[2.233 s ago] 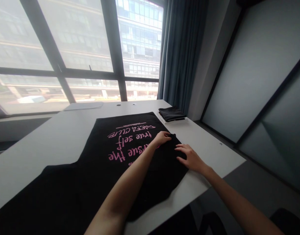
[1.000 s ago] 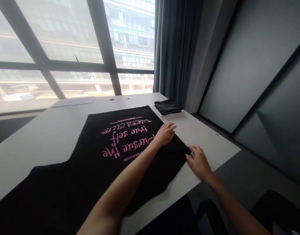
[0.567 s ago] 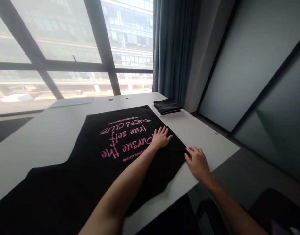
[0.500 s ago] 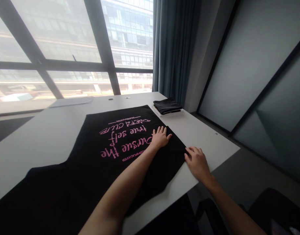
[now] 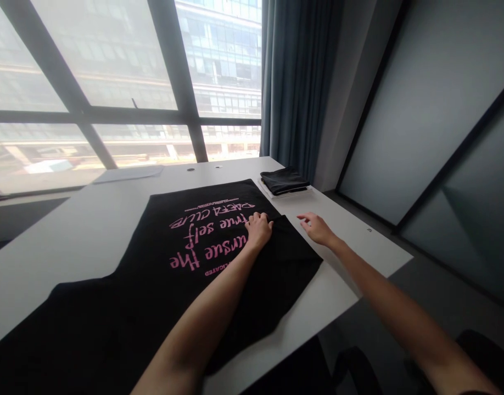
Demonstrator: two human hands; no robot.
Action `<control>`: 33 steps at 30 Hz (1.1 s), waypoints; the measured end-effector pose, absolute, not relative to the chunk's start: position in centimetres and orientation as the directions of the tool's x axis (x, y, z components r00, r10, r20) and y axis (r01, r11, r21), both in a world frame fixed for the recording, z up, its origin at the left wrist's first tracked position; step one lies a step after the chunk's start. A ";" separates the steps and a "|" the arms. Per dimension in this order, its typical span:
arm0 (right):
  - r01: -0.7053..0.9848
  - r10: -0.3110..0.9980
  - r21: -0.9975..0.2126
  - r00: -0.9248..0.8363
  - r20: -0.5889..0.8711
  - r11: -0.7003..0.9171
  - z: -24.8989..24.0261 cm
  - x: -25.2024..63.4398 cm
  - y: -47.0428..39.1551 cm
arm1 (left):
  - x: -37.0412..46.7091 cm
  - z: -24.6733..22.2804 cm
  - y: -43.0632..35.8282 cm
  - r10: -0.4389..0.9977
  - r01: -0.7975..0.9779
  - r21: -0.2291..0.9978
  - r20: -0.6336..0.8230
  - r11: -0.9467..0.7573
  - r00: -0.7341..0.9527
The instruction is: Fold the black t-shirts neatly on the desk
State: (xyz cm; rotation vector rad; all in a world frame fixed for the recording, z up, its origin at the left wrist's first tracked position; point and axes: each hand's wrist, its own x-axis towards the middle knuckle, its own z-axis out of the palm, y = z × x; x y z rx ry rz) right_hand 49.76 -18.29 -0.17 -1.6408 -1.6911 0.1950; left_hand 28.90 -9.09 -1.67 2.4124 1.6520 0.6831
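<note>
Strong daylight enters through the window [image 5: 128, 49] beyond the desk's [image 5: 91, 236] far edge, its glare bleaching the building [image 5: 227, 60] outside. The desk is pale near that edge and greyer toward the near right corner. The black garment [image 5: 124, 318] loses nearly all detail toward the near side; its smallest print is smeared. Past the right edge everything is dim. Wide-angle distortion tilts the window bars [image 5: 169, 60].

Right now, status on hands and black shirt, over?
Left hand on shirt, right hand off it. Shirt spread across table. Folded clothes near shirt, not on it.
</note>
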 end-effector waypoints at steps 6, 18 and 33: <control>0.576 0.954 -0.761 -0.156 0.255 0.298 0.3 49.8 -9.3 | 28.6 -1.4 -8.6 0.924 0.840 0.410 0.290 -0.356 0.249; 0.507 0.941 -0.795 -0.236 0.244 0.333 -2.3 50.2 -6.1 | 28.7 -1.4 -6.8 0.972 0.592 0.776 0.119 -0.219 0.204; 0.737 0.923 -0.574 -0.186 0.338 0.358 -3.1 49.7 -6.9 | 27.5 -0.6 -7.4 0.943 0.717 0.615 0.177 -0.329 0.281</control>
